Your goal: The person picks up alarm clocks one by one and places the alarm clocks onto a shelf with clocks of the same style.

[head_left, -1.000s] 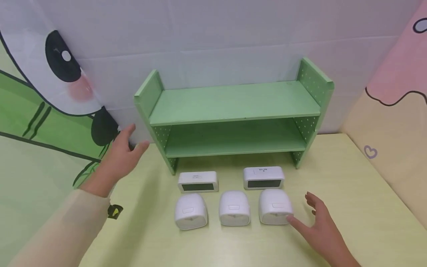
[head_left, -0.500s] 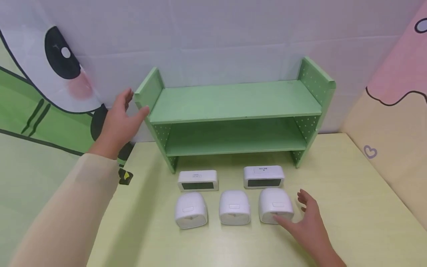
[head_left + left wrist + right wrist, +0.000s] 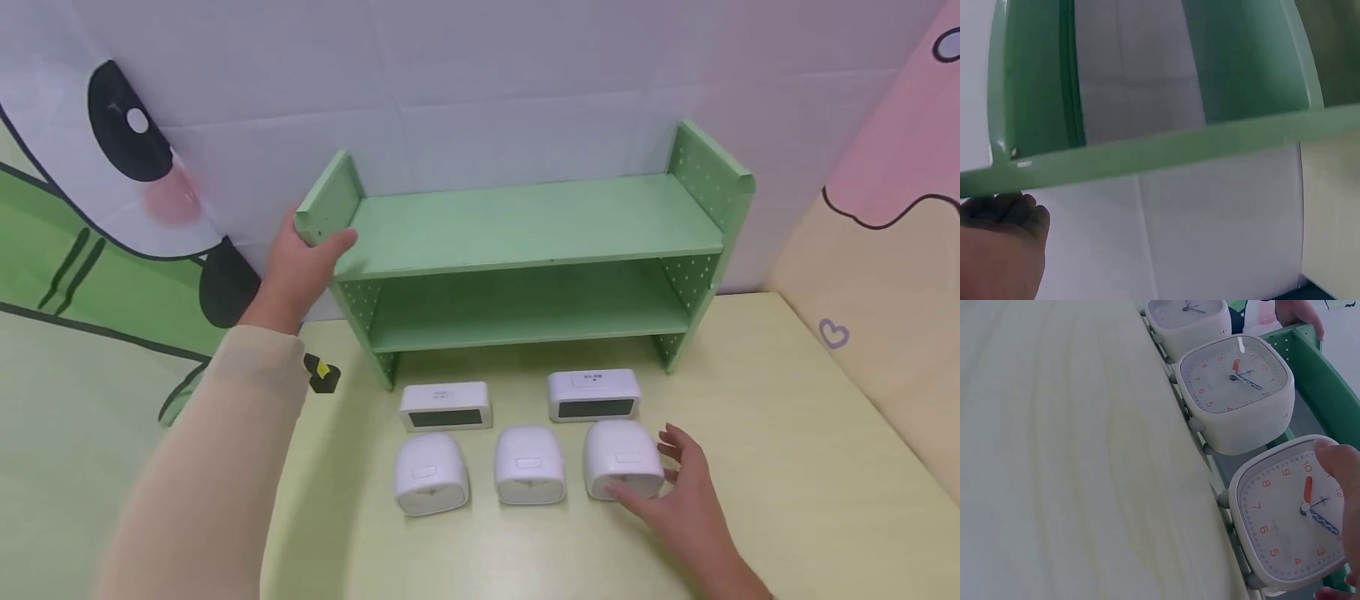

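Nearest the person, the right hand (image 3: 686, 500) is lying low on the pale yellow-green table (image 3: 787, 467) with fingers spread and loosely bent, its thumb touching the front face of the right alarm clock (image 3: 622, 471) and its fingertips sitting at that clock's right side; whether they are truly gripping it cannot be told. The right wrist view is showing a thumb tip against the clock's white dial with orange numerals.

This clock is standing at the right end of a front row of three rounded white alarm clocks, with the middle alarm clock (image 3: 528, 467) just beside it and the left alarm clock (image 3: 430, 473) a little further along. Just behind them two white digital clocks are sitting apart: the left digital clock (image 3: 446, 406) and the right digital clock (image 3: 593, 395), the latter directly behind the clock being touched and crowding the space beyond it.

Further back the green two-tier shelf (image 3: 525, 267) is standing against the wall. The left hand (image 3: 300, 262) is gripping the shelf's upper left side panel, thumb curled over onto the top board, fingers behind the panel. A beige sleeve is covering that forearm. A cartoon backdrop (image 3: 112, 208) is hanging to the left.
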{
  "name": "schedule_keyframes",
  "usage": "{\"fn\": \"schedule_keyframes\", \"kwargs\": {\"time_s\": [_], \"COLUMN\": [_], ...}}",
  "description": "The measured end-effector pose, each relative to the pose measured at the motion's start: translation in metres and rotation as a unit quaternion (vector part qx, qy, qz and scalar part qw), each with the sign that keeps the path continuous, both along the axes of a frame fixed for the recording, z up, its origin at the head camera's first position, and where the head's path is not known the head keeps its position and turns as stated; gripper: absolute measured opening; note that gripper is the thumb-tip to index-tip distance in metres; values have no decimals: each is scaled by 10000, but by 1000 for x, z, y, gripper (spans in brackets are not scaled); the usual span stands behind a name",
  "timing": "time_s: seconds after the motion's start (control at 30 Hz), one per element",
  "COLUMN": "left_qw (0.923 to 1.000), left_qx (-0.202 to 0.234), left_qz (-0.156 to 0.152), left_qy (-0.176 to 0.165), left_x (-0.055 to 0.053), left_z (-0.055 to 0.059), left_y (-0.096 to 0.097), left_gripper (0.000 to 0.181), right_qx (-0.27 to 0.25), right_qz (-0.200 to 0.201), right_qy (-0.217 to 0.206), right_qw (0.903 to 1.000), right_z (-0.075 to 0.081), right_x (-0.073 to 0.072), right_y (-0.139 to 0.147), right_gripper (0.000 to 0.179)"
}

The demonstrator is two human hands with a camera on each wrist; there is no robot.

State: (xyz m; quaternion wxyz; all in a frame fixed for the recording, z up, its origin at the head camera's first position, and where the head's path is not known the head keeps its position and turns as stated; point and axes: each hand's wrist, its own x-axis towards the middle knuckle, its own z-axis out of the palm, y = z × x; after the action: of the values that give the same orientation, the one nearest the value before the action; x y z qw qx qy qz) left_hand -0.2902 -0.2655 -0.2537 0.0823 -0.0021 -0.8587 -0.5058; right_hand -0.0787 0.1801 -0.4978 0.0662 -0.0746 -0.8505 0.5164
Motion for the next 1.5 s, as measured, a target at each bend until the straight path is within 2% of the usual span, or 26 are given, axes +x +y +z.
{"fn": "schedule_keyframes", "kwargs": {"time_s": [0.1,0.2,0.33,0.57,0.7,0.83,1.03,1.2,1.5], "left_qw": [9992,9968,9931,9938,9943,9938,9934,9930,9899], "left_qx": [337,698,961,1029,980,1030,1058,1064,1323], "left_qz": [143,392,664,427,404,385,415,480,470], "left_qy": [-128,-8,94,42,81,178,150,193,202], "left_x": [-2,-1,-1,-6,-7,-10,-10,-8,-9], "left_z": [-2,-2,-3,-11,-14,-15,-13,-11,-9], "left_y": [5,7,9,14,16,18,20,19,19], "left_gripper": [82,68,67,72,72,70,69,68,63], "right_qx": [-49,-123,-243,-268,-298,-418,-484,-299,-808], "right_qz": [-7,-11,-61,-314,-337,-546,-1095,-1448,-1627], "right_qy": [19,104,117,-8,-20,76,337,639,413], "right_qw": [10000,9999,9996,9991,9990,9976,9922,9869,9825], "right_z": [-3,-5,-8,-13,-14,-14,-13,-10,-6], "right_x": [0,2,6,14,15,15,12,7,7], "right_y": [-2,-7,-16,-26,-28,-33,-48,-55,-58], "right_gripper": [117,117,118,118,116,116,126,123,116]}}
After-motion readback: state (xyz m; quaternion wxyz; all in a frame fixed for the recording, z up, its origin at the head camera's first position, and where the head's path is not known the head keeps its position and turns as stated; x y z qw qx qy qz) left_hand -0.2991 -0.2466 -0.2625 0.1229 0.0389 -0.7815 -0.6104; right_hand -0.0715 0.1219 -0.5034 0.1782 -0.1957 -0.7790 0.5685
